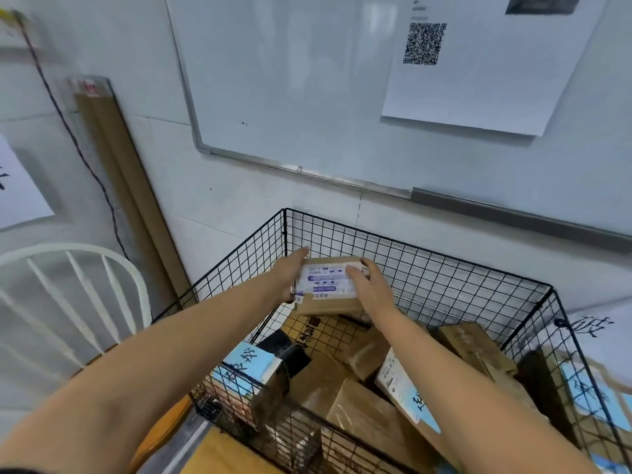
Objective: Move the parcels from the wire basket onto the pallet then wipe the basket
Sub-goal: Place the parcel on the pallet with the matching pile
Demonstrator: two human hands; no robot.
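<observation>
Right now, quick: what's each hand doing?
Left hand: holding the brown cardboard parcel with the white label at its left end.
Right hand: holding the same parcel, fingers across its label.

Black wire basket (410,246) is loaded with brown cardboard parcels (369,419) piled every which way, a few wearing light-blue labels. One small brown box (328,285) with a white printed label is up by the back-left corner, above the pile, held between the left hand (290,273) and right hand (371,287).
</observation>
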